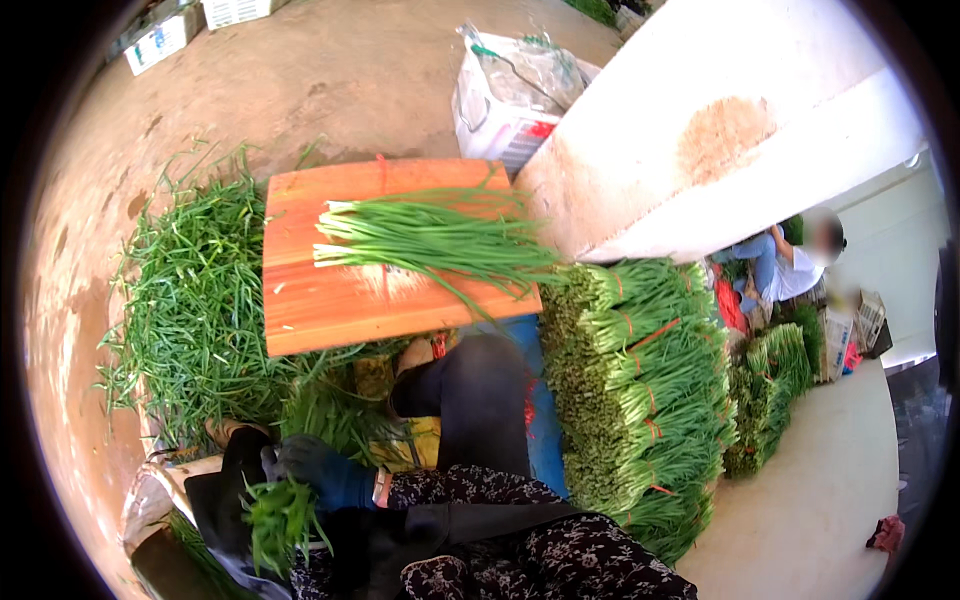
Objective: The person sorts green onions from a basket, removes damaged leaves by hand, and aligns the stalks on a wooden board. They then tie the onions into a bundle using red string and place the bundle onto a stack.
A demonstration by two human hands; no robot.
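Observation:
At the lower left, my right hand (318,470), in a grey and blue work glove, reaches across my lap. Its fingers are curled at a loose bunch of green leaves (283,525). Those leaves cover my left hand; only a bit of the left sleeve (311,576) shows below them. In front of my knees is an orange-brown wooden board (325,310). A spread of long green stalks (430,235), probably garlic chives, lies across it, pale ends to the left.
A heap of loose greens (200,310) lies left of the board. Tied bundles (640,390) are stacked at right, beside a white pillar (690,130). Behind the board stands a white crate (510,100). Another person (792,272) sits at far right; a basket (150,510) is beside me.

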